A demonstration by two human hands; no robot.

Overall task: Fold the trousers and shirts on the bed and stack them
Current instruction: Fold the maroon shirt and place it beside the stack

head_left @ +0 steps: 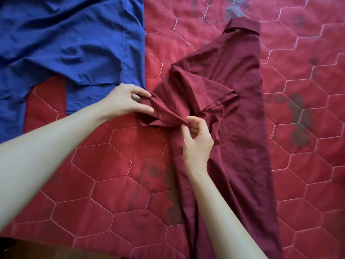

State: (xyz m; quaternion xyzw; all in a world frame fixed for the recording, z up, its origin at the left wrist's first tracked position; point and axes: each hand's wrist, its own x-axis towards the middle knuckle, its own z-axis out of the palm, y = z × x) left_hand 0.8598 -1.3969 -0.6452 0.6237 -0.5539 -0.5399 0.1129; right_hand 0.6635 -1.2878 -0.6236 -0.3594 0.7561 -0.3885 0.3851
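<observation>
Left hand (128,99) pinching sleeve end of dark maroon woven-cotton shirt (233,109), right hand (197,139) pinching same sleeve nearer body. Shirt lying on red hexagon-quilted bed cover (112,174), beside crumpled blue garment (71,42). Probably light, limp, creasing easily; best gripped at seams or hems.

Both forearms are bare with no sleeve in view, from the frame's left and lower edges up to the left hand (125,101) and right hand (197,141).
</observation>
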